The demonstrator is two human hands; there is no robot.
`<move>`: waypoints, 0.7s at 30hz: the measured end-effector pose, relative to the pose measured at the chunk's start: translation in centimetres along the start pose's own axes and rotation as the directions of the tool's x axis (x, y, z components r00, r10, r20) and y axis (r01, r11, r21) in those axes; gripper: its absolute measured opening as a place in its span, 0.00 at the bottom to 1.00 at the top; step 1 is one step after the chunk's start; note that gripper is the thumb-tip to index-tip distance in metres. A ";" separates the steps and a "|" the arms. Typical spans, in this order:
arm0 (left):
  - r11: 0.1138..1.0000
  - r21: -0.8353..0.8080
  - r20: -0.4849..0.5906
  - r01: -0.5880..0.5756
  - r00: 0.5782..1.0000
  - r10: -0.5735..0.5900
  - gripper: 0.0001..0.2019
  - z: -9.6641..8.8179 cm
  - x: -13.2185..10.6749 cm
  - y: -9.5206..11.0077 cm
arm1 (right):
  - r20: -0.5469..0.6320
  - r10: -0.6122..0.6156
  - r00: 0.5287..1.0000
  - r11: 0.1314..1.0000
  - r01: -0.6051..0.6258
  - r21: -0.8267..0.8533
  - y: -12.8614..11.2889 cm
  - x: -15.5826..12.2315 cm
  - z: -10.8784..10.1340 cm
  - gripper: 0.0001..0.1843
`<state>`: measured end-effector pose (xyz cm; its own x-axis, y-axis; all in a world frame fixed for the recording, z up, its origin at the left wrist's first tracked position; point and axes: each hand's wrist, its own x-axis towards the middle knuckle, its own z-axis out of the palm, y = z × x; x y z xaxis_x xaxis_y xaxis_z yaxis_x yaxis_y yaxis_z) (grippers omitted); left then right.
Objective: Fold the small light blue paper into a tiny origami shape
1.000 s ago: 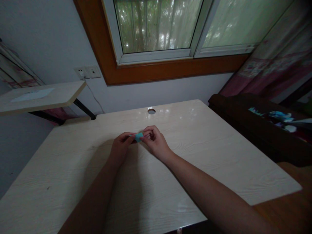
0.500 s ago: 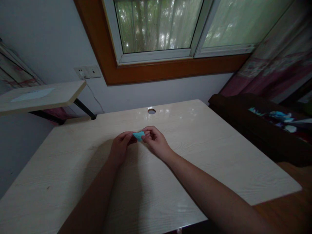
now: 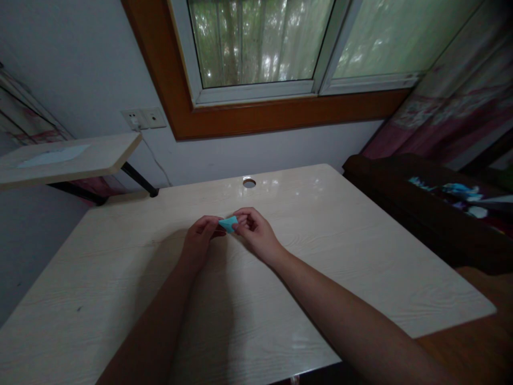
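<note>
A small piece of folded blue paper (image 3: 228,223) spans the gap between my hands over the middle of the desk. My left hand (image 3: 200,238) pinches its left tip between thumb and fingers. On the other side my right hand (image 3: 256,230) grips its right edge, thumb at the lower corner. The fingers hide both ends of the paper, and its fold lines are too small to make out fully.
Beneath my hands spreads a pale wood-grain desk (image 3: 340,240) with a round cable hole (image 3: 249,183) near its back edge. A raised shelf (image 3: 100,158) on black legs stands at the left. Beyond the right edge is a dark brown piece of furniture (image 3: 385,187) with colourful cloth.
The blue paper has tilted slightly, showing a bit more of its face. Both hands keep their grip in nearly the same place.
</note>
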<state>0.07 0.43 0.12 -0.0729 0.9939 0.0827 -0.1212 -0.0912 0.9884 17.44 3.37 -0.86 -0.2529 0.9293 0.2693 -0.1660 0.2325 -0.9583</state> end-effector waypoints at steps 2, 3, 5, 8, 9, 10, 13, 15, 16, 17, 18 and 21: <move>0.997 0.081 0.018 0.012 1.000 -0.014 0.14 0.0 0.1 -0.1 | 0.018 -0.015 1.000 1.000 0.016 -0.016 0.0 -0.1 0.0 0.15; 0.992 0.126 0.020 0.015 1.000 -0.017 0.13 -0.1 0.1 -0.2 | 0.032 -0.023 0.999 0.999 0.024 -0.031 0.0 -0.1 0.0 0.14; 0.980 0.198 0.013 0.008 1.000 -0.011 0.12 -0.2 0.2 -0.3 | 0.059 -0.035 0.998 0.997 0.039 -0.065 0.0 -0.2 0.0 0.14; 0.974 0.227 -0.014 0.000 1.000 0.003 0.11 -0.4 0.2 -0.4 | 0.066 -0.051 0.996 0.994 0.057 -0.089 -0.1 -0.3 0.0 0.14; 0.975 0.220 -0.022 0.006 1.000 -0.001 0.11 -0.4 0.2 -0.3 | 0.060 -0.057 0.997 0.994 0.062 -0.092 -0.1 -0.3 0.0 0.14; 0.978 0.208 -0.030 0.012 1.000 -0.006 0.11 -0.4 0.2 -0.3 | 0.052 -0.062 0.997 0.993 0.067 -0.096 -0.1 -0.3 0.0 0.14; 0.990 0.140 -0.043 0.027 0.999 -0.021 0.11 -0.3 0.1 -0.2 | 0.026 -0.079 0.997 0.992 0.081 -0.098 -0.1 -0.2 -0.1 0.14; 0.997 0.076 -0.048 0.023 0.999 -0.020 0.11 -0.3 0.1 -0.2 | 0.013 -0.082 0.997 0.993 0.082 -0.086 -0.1 -0.2 0.0 0.14; 0.999 0.047 -0.050 0.020 0.999 -0.018 0.11 -0.2 0.1 -0.2 | 0.009 -0.081 0.997 0.994 0.081 -0.076 -0.1 -0.2 0.0 0.14; 0.999 0.026 -0.048 0.020 0.999 -0.019 0.11 -0.2 0.1 -0.3 | 0.005 -0.077 0.997 0.995 0.078 -0.065 -0.2 -0.2 0.0 0.14; 1.000 0.011 -0.047 0.021 0.999 -0.020 0.12 -0.2 0.1 -0.3 | 0.001 -0.073 0.997 0.996 0.073 -0.053 -0.2 -0.2 0.0 0.14; 0.999 -0.010 -0.051 0.030 0.998 -0.031 0.13 -0.2 0.0 -0.4 | -0.013 -0.064 0.998 0.998 0.064 -0.024 -0.1 -0.1 0.0 0.15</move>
<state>-0.06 0.49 -0.25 -0.1191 0.9918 0.0460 -0.1334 -0.0619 0.9891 17.46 3.24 -0.78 -0.2289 0.9162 0.3290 -0.1585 0.2984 -0.9412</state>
